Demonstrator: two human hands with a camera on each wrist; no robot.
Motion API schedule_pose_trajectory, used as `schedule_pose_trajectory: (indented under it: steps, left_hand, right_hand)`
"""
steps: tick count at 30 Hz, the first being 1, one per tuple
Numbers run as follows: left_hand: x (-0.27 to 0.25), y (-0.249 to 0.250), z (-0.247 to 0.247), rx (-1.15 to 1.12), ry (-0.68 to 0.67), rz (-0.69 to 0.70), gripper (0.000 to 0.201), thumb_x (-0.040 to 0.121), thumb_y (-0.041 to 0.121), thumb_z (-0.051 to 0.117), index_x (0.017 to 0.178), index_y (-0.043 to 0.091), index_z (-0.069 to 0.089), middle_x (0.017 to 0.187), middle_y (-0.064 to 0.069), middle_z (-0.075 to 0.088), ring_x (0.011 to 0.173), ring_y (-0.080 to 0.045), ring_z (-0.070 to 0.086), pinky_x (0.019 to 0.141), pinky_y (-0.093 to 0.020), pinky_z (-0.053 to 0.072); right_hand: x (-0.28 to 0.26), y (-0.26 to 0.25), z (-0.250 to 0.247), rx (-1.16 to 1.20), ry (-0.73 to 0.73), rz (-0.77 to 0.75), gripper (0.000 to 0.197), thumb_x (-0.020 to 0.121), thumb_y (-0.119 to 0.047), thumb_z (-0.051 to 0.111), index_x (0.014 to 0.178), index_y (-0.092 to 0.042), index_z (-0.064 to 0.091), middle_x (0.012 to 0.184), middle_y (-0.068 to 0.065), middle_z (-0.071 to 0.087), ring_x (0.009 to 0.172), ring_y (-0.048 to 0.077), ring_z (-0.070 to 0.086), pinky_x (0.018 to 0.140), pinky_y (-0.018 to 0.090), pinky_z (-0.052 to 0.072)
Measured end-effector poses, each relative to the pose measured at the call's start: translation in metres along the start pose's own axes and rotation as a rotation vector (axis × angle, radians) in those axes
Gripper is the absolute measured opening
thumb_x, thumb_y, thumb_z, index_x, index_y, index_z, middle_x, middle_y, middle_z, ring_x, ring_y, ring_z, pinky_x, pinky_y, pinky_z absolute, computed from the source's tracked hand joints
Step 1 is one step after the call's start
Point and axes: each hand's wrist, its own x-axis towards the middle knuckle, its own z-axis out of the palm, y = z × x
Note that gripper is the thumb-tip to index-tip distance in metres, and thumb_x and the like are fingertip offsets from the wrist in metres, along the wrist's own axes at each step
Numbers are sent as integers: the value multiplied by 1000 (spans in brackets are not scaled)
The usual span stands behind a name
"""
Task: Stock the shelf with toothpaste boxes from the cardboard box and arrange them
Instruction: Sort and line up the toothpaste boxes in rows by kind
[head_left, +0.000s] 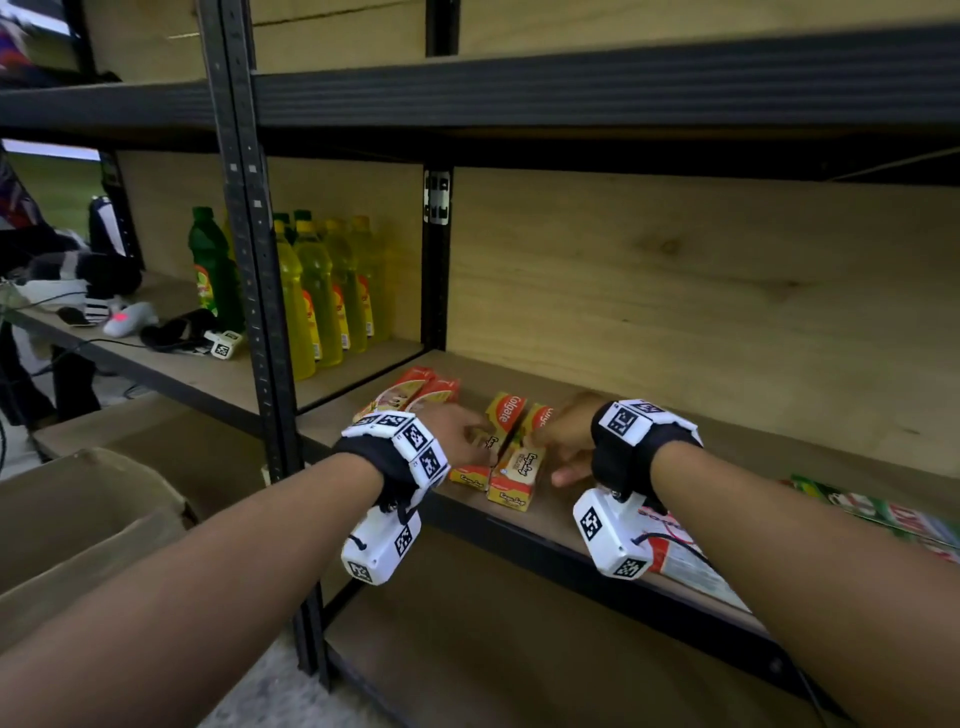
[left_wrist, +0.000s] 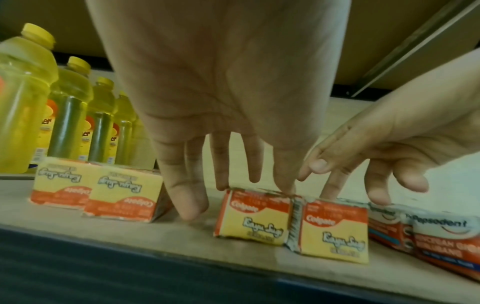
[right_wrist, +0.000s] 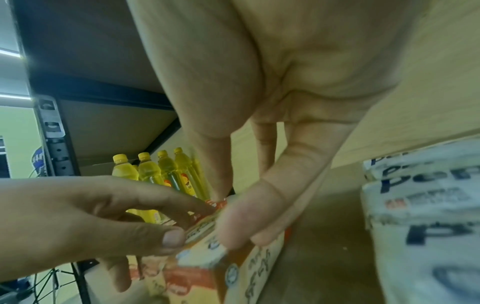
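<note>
Wooden shelf (head_left: 597, 499) in dark metal racking. Two Colgate boxes (left_wrist: 291, 224) lie side by side between the hands. Left hand (head_left: 457, 434) and right hand (head_left: 569, 441) rest straight fingertips on their tops. Yellow bottles (head_left: 322, 296) left of left hand; Pepsodent boxes (left_wrist: 436, 242) right of right hand.

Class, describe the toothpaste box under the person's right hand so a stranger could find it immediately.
Start at the wooden shelf right of the yellow bottles. At its front edge stand two yellow-and-red Colgate boxes side by side; the target box is the right one, next to the Pepsodent packs.
</note>
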Motion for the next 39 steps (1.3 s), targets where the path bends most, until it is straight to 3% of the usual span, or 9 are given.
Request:
schedule_pose_trajectory:
  steps: [5, 10, 14, 19, 23, 27, 31, 35, 39]
  left_hand:
    - [-3, -1, 6, -18, 20, 5, 52, 90, 51, 61, 137, 31, 56, 140, 5, 55, 125, -16, 52, 93, -22, 36]
    - [-3, -8, 7, -74, 47, -33, 49, 90, 45, 64, 136, 30, 57, 137, 5, 58, 123, -14, 53, 93, -20, 37]
    - [-5, -16, 5, -79, 56, -78, 48, 90, 43, 63, 136, 29, 57, 139, 4, 55, 124, -15, 52, 93, -19, 36]
    - [-2, -18, 11, -23, 76, -116, 52, 82, 57, 63, 130, 35, 60, 134, 1, 57, 116, -19, 56, 94, -27, 46]
    - [-3, -13, 10, -39, 97, -118, 55, 77, 56, 71, 124, 29, 65, 123, 2, 62, 105, -16, 57, 83, -24, 44]
    - [-3, -7, 12, -52, 102, -143, 56, 69, 63, 74, 115, 30, 69, 116, 1, 62, 97, -15, 57, 80, -24, 48]
    - [-10, -2, 8, -48, 1, -49, 36, 81, 50, 66, 109, 29, 72, 111, 9, 68, 98, -11, 62, 84, -25, 50]
    - [-16, 1, -16, -11, -195, 69, 37, 75, 36, 57, 109, 40, 70, 108, 14, 68, 103, -10, 63, 94, -35, 52]
    - [-14, -2, -26, 205, -122, 214, 42, 83, 23, 61, 124, 36, 61, 107, 10, 60, 103, -14, 60, 84, -26, 47]
  right_hand:
    - [-9, 0, 19, -12, -37, 4, 23, 83, -17, 79, 92, -11, 59, 89, 12, 62, 82, 36, 71, 81, 52, 60]
    - [-2, 1, 38, -56, -45, -15, 27, 88, -31, 74, 96, -13, 56, 96, 11, 66, 92, 35, 69, 84, 49, 59]
    - [9, 2, 44, -234, 40, -72, 38, 77, -53, 75, 95, -23, 61, 114, 6, 68, 102, 29, 68, 92, 45, 56]
    - [15, -1, 44, -203, 42, -53, 34, 67, -43, 81, 86, -22, 62, 105, 9, 70, 95, 27, 70, 85, 46, 59]
    - [24, 0, 33, -222, 45, -19, 55, 49, -40, 84, 95, -16, 65, 100, 10, 72, 85, 30, 73, 76, 49, 61]
    - [14, -7, 20, -317, 72, -57, 41, 64, -34, 84, 95, -12, 69, 99, 11, 72, 85, 29, 73, 79, 50, 61]
    - [7, -14, 6, -469, 103, -100, 36, 71, -35, 81, 96, -11, 72, 97, 7, 71, 83, 22, 70, 73, 38, 61]
    - [9, -15, -3, -643, 109, -104, 40, 55, -47, 76, 85, -21, 74, 91, -1, 73, 74, 17, 66, 70, 31, 56]
    - [14, -15, -3, -738, 69, -81, 25, 68, -42, 76, 77, -19, 69, 90, 2, 72, 71, 20, 62, 68, 32, 53]
